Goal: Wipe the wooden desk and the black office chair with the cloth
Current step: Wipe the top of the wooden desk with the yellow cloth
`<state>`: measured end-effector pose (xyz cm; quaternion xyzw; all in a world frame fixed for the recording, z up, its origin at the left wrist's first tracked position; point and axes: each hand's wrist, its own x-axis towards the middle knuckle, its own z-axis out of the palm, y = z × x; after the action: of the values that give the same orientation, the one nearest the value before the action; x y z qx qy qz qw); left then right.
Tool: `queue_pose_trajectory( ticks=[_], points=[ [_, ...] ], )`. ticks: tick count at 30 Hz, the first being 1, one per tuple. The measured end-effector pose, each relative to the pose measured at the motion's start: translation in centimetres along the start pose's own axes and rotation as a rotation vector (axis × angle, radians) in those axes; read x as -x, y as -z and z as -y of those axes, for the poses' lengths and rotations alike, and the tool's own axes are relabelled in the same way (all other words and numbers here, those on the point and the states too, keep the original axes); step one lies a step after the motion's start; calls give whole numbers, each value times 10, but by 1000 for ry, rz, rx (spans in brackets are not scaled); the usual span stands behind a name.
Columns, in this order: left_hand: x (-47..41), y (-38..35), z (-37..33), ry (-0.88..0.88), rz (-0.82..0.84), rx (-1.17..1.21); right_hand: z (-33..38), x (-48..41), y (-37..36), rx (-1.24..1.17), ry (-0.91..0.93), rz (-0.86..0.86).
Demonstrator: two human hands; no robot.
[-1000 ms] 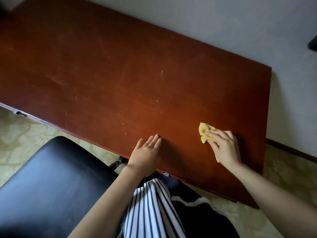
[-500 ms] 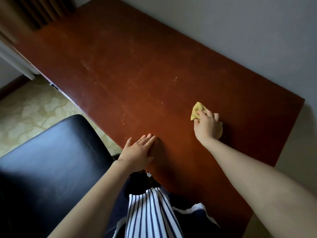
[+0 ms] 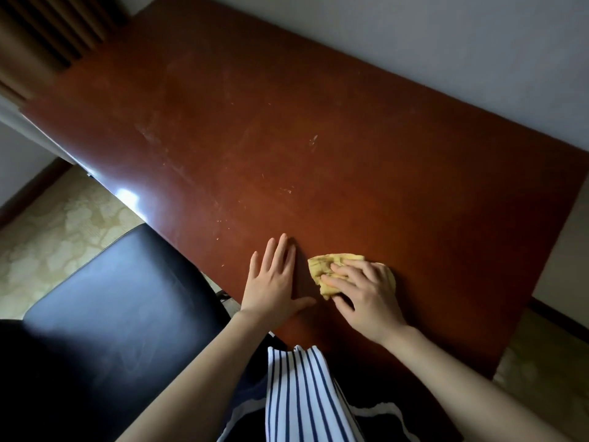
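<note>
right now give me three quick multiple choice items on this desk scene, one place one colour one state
1. Where is the cloth?
A. on the desk
B. on the chair
C. on the floor

2. What colour is the cloth?
A. blue
B. yellow
C. white

3. How is the left hand?
A. flat on the desk
B. gripping the chair
C. holding the cloth

Answers:
A, it lies on the desk under the right hand.
B, its folds show yellow.
A, its fingers are straight on the wood beside the cloth.
</note>
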<state>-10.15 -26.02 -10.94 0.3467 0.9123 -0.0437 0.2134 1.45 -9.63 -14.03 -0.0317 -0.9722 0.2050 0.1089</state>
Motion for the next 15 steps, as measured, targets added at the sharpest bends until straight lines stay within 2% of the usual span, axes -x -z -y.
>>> queue_pose_trajectory(
  ticks=[3, 5, 11, 15],
  points=[
    [-8, 6, 3, -51, 46, -38, -11, -1, 3, 9, 68, 2],
    [-12, 12, 10, -88, 75, -47, -15, -7, 4, 27, 45, -23],
    [-21, 33, 26, -224, 74, -78, -18, -57, 4, 38, -165, -99],
    [-24, 38, 30, -265, 87, -63, -22, -113, 0, 32, -335, -36]
  ],
)
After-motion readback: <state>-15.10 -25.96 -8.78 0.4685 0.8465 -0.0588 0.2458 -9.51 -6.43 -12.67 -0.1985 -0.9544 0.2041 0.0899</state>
